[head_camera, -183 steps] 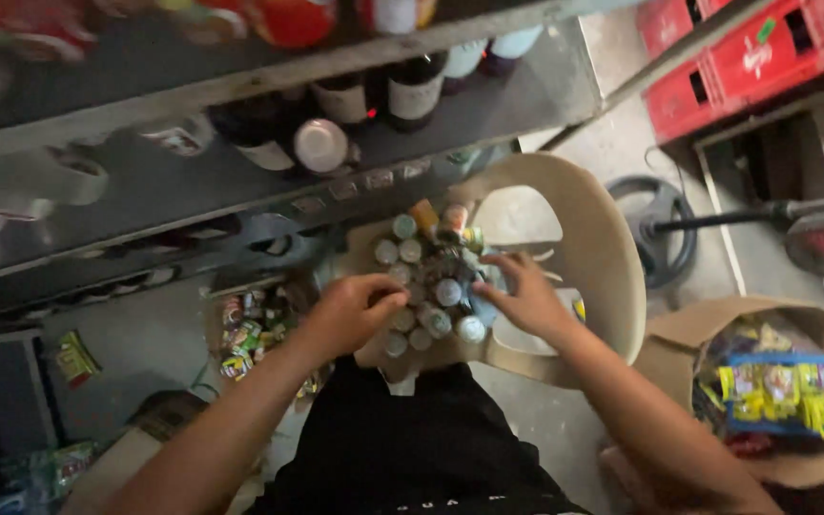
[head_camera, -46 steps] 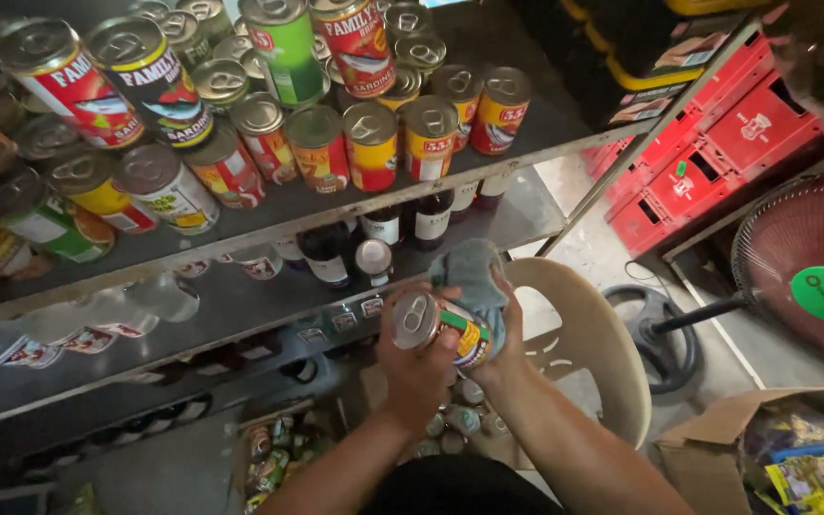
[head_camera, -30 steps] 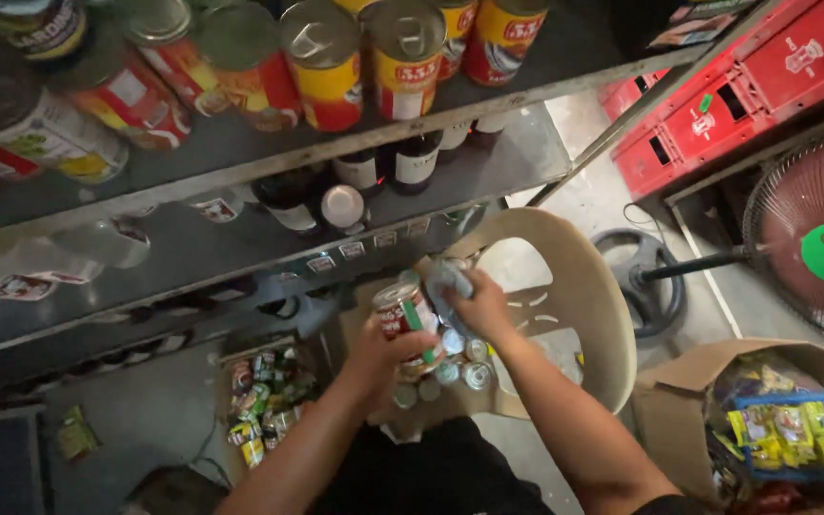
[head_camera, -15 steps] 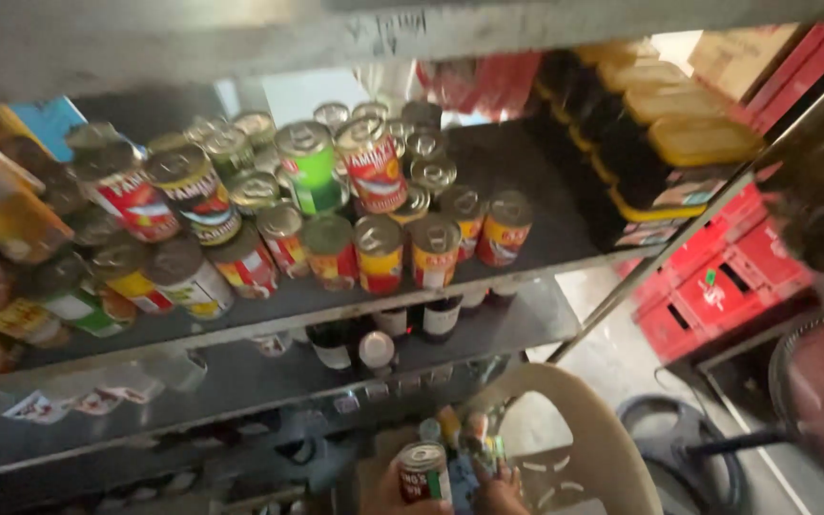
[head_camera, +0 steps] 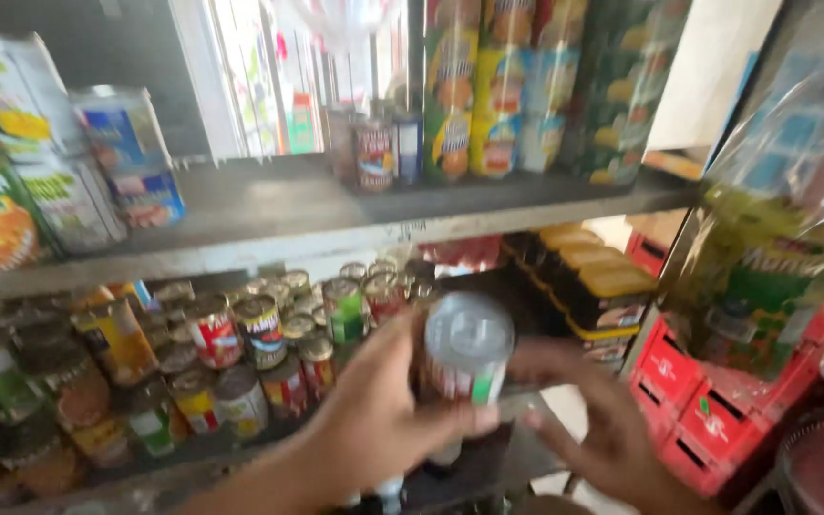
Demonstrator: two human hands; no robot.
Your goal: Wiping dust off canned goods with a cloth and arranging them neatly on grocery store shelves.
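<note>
Tin can (head_camera: 467,348) in left hand (head_camera: 374,420) grip, right hand (head_camera: 603,429) open beside.

Left hand (head_camera: 374,424) grips a silver-topped can (head_camera: 466,348), raised in front of the middle shelf (head_camera: 97,467). Right hand (head_camera: 603,429) just beside the can, fingers spread, contact unclear through blur. Tins (head_camera: 240,353) crowd that shelf toward its left end. Upper shelf (head_camera: 269,215) carries cartons (head_camera: 40,181) at left edge, tall packs (head_camera: 488,86) right. Red crates (head_camera: 717,401) lower right.
</note>
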